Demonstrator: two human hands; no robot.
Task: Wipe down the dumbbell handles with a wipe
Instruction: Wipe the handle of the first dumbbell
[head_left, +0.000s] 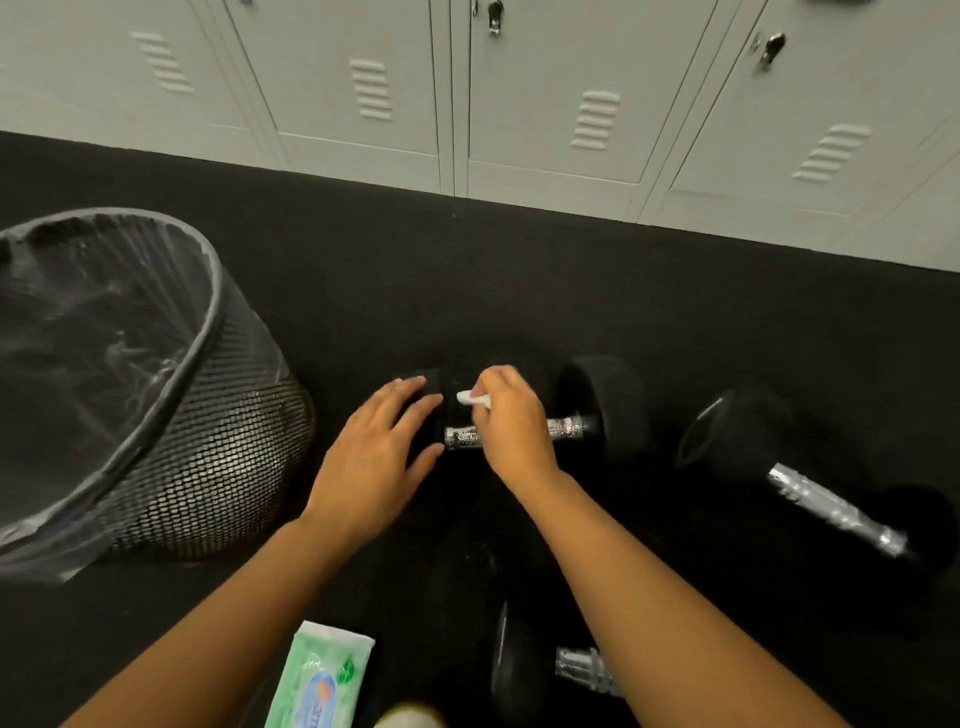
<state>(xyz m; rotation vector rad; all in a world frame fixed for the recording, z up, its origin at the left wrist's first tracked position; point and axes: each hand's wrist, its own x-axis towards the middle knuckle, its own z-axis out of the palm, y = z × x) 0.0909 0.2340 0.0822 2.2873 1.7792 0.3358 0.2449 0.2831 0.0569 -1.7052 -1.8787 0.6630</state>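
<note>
A black dumbbell lies crosswise on the dark floor, its chrome knurled handle (563, 427) showing on both sides of my right hand. My right hand (506, 418) is closed over the middle of that handle with a white wipe (471, 398) sticking out at the thumb side. My left hand (382, 452) rests flat, fingers spread, on the dumbbell's left head (427, 383). A second dumbbell (831, 506) lies at the right, and a third (579, 667) sits near the bottom edge beside my right forearm.
A black mesh waste bin (197, 447) lined with a clear bag stands at the left. A green pack of wipes (317, 675) lies on the floor at the bottom. Grey lockers (519, 104) run along the far side of the black mat.
</note>
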